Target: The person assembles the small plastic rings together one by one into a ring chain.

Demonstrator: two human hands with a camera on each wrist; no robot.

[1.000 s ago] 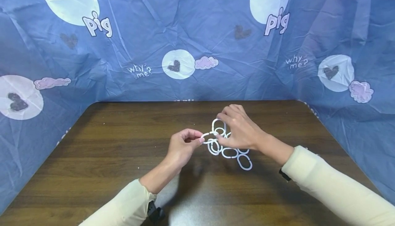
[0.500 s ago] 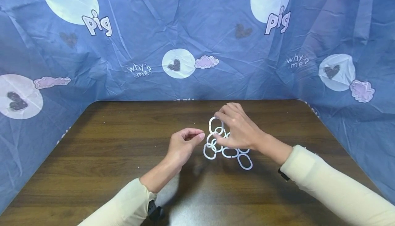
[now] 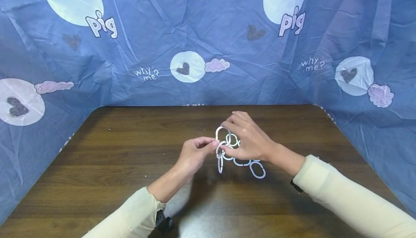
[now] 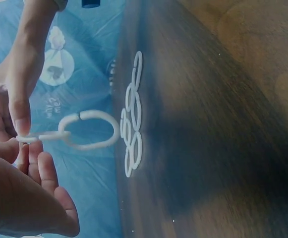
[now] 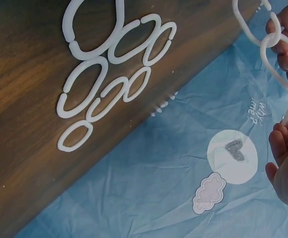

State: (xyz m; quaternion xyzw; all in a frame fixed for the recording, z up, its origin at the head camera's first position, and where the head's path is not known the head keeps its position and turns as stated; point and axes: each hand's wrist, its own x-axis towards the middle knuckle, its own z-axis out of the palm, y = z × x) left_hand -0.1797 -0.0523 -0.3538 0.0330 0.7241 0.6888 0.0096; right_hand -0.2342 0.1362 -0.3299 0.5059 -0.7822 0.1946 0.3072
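from the left in the head view, we see the left hand (image 3: pixel 195 153), thumb and forefinger together, pinching the left side of the upper link (image 3: pixel 216 134). half a second ago those fingertips met on nothing, apart from the links; now they are on one again, so we judge that the joined piece has a second grip to work against. below them the middle link (image 3: pixel 217 150) loops through the upper one, and the hanging link (image 3: pixel 219 164), broadside a moment ago, dangles almost edge-on. next, the right hand (image 3: pixel 246 137) has shifted slightly left, thumb and forefinger clamped on the upper link; how its other fingers lie we cannot tell. farther right, several white links (image 3: pixel 259 177) lie flat on the wooden table (image 3: pixel 130 147), touching each other. behind, the blue cloth (image 3: pixel 208 17) reads "pig", then "why me?", then both again toward the right. we find no brand on the links.
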